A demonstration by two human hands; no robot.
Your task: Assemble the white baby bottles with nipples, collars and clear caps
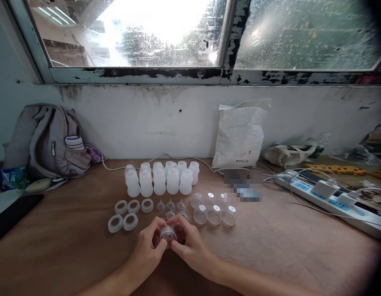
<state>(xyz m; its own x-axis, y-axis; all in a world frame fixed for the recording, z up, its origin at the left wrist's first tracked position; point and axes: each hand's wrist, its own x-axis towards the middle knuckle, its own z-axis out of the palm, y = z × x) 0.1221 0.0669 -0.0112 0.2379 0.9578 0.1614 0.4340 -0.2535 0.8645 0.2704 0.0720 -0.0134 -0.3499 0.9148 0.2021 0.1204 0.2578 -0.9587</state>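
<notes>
L hand (149, 243) & R hand (190, 242) both grip clear pc (168, 233) btwn thumbs & fingers, low ctr over table (70, 250). Nipples (170, 204) just beyond; rings (110, 225) to L, caps (214, 216) to R, bottles (159, 184) grouped behind, nr wall (131, 123).

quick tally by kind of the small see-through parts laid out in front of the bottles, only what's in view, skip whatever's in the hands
frosted translucent plastic rings: 5
clear pointed teat-shaped pieces: 5 (two partly hidden)
clear round plastic cups: 6
total: 16
</notes>
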